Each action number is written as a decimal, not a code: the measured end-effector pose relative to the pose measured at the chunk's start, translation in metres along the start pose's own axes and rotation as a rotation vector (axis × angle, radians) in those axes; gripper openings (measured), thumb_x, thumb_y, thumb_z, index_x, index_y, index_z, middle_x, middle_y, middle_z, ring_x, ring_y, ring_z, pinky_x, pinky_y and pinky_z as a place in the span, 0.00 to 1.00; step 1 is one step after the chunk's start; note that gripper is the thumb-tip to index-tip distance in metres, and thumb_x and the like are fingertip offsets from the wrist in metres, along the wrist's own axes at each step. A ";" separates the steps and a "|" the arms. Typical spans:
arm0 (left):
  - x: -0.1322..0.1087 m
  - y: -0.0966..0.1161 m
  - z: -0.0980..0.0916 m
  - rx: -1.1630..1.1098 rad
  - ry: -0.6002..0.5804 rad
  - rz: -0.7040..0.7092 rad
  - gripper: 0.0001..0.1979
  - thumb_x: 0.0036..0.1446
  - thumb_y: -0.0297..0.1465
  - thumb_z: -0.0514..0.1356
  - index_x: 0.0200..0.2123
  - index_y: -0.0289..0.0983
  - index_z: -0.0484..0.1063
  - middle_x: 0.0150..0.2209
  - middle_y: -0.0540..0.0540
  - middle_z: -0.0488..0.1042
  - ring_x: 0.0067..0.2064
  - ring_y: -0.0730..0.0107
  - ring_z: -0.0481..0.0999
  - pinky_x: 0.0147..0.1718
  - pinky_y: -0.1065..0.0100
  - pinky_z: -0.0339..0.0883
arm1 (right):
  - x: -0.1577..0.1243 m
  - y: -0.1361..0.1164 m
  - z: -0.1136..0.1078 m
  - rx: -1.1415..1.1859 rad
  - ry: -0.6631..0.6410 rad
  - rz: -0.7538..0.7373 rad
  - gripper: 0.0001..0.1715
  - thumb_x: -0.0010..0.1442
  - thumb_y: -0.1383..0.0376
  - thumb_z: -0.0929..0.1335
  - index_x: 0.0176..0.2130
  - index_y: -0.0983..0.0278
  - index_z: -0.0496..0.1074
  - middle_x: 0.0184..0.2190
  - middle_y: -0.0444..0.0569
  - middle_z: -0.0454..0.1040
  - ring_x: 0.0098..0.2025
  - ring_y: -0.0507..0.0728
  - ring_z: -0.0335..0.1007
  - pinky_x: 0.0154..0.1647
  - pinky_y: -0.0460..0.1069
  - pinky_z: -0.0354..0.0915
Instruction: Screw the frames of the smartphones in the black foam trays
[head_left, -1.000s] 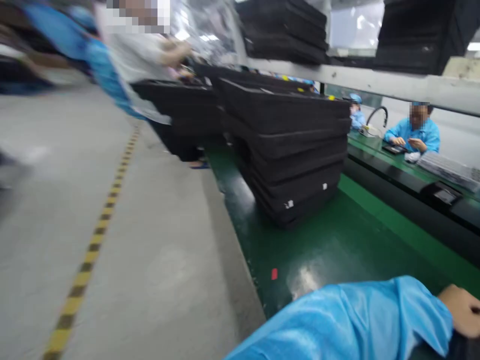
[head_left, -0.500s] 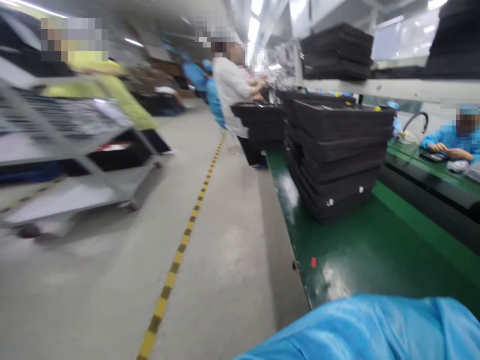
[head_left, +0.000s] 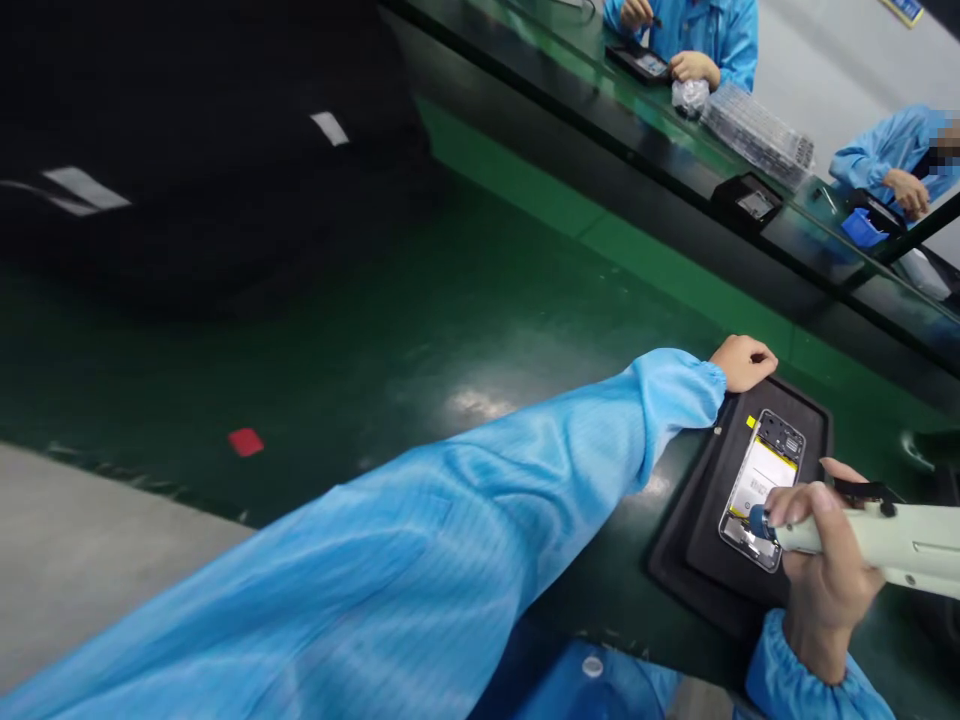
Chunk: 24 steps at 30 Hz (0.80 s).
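Note:
An opened phone (head_left: pixel 763 482) with its back off lies in a black tray (head_left: pixel 697 540) on the green bench. My right hand (head_left: pixel 821 575) is wrapped round a pale electric screwdriver (head_left: pixel 870 540), whose blue tip rests on the phone's lower end. My left hand (head_left: pixel 742 362), at the end of a long blue sleeve, sits curled on the tray's far corner with its fingers folded in.
A dark stack of black trays (head_left: pixel 187 150) fills the upper left. A small red mark (head_left: pixel 246 441) lies near the bench's front edge. Across a dark conveyor (head_left: pixel 675 170), two people in blue coats (head_left: pixel 697 30) work at phones and a blue bin (head_left: pixel 862 227).
The view swung from the aisle, cart and standing people down to the bench. The phone, tray, screwdriver and both my hands have come into sight.

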<state>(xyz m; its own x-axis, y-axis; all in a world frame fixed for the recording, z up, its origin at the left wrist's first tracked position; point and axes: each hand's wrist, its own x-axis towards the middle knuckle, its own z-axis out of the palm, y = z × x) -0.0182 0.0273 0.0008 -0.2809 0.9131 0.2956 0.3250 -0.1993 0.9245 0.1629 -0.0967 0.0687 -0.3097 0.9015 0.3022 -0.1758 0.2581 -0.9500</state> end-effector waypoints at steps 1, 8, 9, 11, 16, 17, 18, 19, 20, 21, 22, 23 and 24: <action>0.000 -0.001 -0.002 0.009 0.015 -0.009 0.07 0.59 0.31 0.61 0.34 0.33 0.76 0.36 0.46 0.78 0.41 0.66 0.77 0.47 0.62 0.70 | 0.000 0.001 0.002 -0.015 -0.013 -0.006 0.14 0.60 0.65 0.69 0.47 0.62 0.66 0.19 0.38 0.67 0.22 0.52 0.67 0.28 0.50 0.67; 0.000 0.003 -0.002 0.024 0.058 -0.014 0.08 0.55 0.27 0.60 0.33 0.34 0.80 0.34 0.47 0.80 0.40 0.68 0.78 0.44 0.72 0.68 | -0.002 -0.002 0.006 -0.014 -0.012 -0.011 0.15 0.60 0.65 0.69 0.47 0.62 0.66 0.19 0.36 0.67 0.22 0.51 0.67 0.29 0.50 0.67; 0.000 0.003 -0.002 0.023 0.059 -0.013 0.08 0.55 0.27 0.60 0.33 0.34 0.80 0.34 0.46 0.80 0.39 0.68 0.78 0.43 0.72 0.68 | -0.001 -0.003 0.007 -0.014 -0.002 -0.009 0.14 0.60 0.65 0.69 0.47 0.63 0.66 0.19 0.36 0.67 0.21 0.51 0.67 0.28 0.50 0.67; 0.000 0.003 -0.002 0.020 0.061 -0.011 0.08 0.55 0.27 0.60 0.33 0.34 0.80 0.34 0.46 0.80 0.39 0.68 0.78 0.43 0.72 0.68 | -0.001 -0.004 0.010 -0.024 0.008 0.002 0.15 0.59 0.65 0.70 0.46 0.63 0.66 0.19 0.36 0.67 0.21 0.51 0.67 0.28 0.50 0.67; 0.001 0.003 -0.001 0.017 0.063 -0.006 0.08 0.55 0.26 0.60 0.32 0.34 0.80 0.34 0.46 0.80 0.39 0.68 0.78 0.43 0.72 0.67 | -0.002 -0.003 0.010 -0.085 0.011 0.039 0.15 0.59 0.62 0.70 0.44 0.64 0.66 0.19 0.37 0.67 0.21 0.53 0.68 0.28 0.51 0.67; 0.001 0.003 -0.001 0.016 0.062 -0.005 0.08 0.55 0.26 0.60 0.32 0.34 0.80 0.34 0.46 0.80 0.39 0.69 0.78 0.42 0.72 0.67 | -0.002 -0.002 0.009 -0.100 -0.001 0.042 0.15 0.59 0.61 0.70 0.44 0.64 0.66 0.19 0.37 0.66 0.21 0.53 0.68 0.28 0.51 0.66; 0.001 0.002 0.000 0.016 0.061 -0.005 0.08 0.55 0.26 0.60 0.32 0.34 0.80 0.34 0.46 0.80 0.39 0.69 0.78 0.42 0.72 0.67 | -0.003 -0.002 0.009 -0.118 -0.013 0.040 0.15 0.59 0.61 0.70 0.43 0.65 0.66 0.18 0.37 0.66 0.21 0.53 0.67 0.27 0.52 0.66; 0.001 0.002 0.000 0.016 0.061 -0.005 0.08 0.55 0.26 0.60 0.32 0.34 0.80 0.34 0.46 0.80 0.38 0.69 0.78 0.41 0.73 0.67 | -0.003 -0.001 0.008 -0.148 -0.027 0.035 0.16 0.59 0.60 0.70 0.43 0.65 0.66 0.18 0.38 0.67 0.21 0.54 0.67 0.27 0.52 0.66; 0.001 0.002 0.000 0.016 0.062 -0.006 0.08 0.55 0.27 0.60 0.33 0.34 0.80 0.33 0.47 0.80 0.38 0.69 0.78 0.41 0.73 0.67 | -0.003 0.000 0.007 -0.183 -0.045 0.026 0.16 0.59 0.60 0.70 0.44 0.65 0.65 0.19 0.38 0.68 0.21 0.54 0.68 0.27 0.53 0.66; 0.001 0.001 0.000 0.017 0.063 -0.007 0.08 0.55 0.27 0.60 0.33 0.34 0.80 0.33 0.47 0.80 0.38 0.69 0.78 0.41 0.73 0.67 | -0.004 0.001 0.007 -0.220 -0.068 0.013 0.17 0.58 0.60 0.70 0.44 0.64 0.65 0.19 0.38 0.68 0.21 0.54 0.68 0.27 0.53 0.67; 0.001 0.001 0.000 0.016 0.064 -0.008 0.08 0.55 0.27 0.60 0.33 0.35 0.80 0.33 0.48 0.80 0.38 0.70 0.78 0.41 0.73 0.67 | -0.004 0.002 0.006 -0.258 -0.096 0.000 0.17 0.58 0.60 0.71 0.44 0.64 0.64 0.19 0.38 0.69 0.21 0.55 0.69 0.28 0.53 0.67; 0.001 0.001 0.000 0.016 0.064 -0.009 0.08 0.55 0.27 0.60 0.33 0.35 0.80 0.33 0.48 0.80 0.38 0.70 0.78 0.41 0.73 0.67 | -0.004 0.004 0.005 -0.294 -0.127 -0.011 0.17 0.58 0.60 0.71 0.43 0.63 0.64 0.20 0.38 0.70 0.22 0.55 0.69 0.28 0.54 0.67; 0.001 0.001 0.000 0.015 0.063 -0.009 0.08 0.55 0.27 0.60 0.33 0.35 0.80 0.33 0.48 0.80 0.38 0.70 0.78 0.41 0.73 0.67 | -0.004 0.005 0.005 -0.321 -0.155 -0.021 0.16 0.58 0.60 0.71 0.42 0.63 0.64 0.19 0.38 0.69 0.22 0.55 0.69 0.29 0.54 0.67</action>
<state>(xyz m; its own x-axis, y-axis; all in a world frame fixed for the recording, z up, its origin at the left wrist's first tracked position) -0.0184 0.0284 0.0020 -0.3401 0.8903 0.3027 0.3353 -0.1860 0.9236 0.1590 -0.1004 0.0633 -0.4519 0.8375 0.3071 0.1113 0.3945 -0.9121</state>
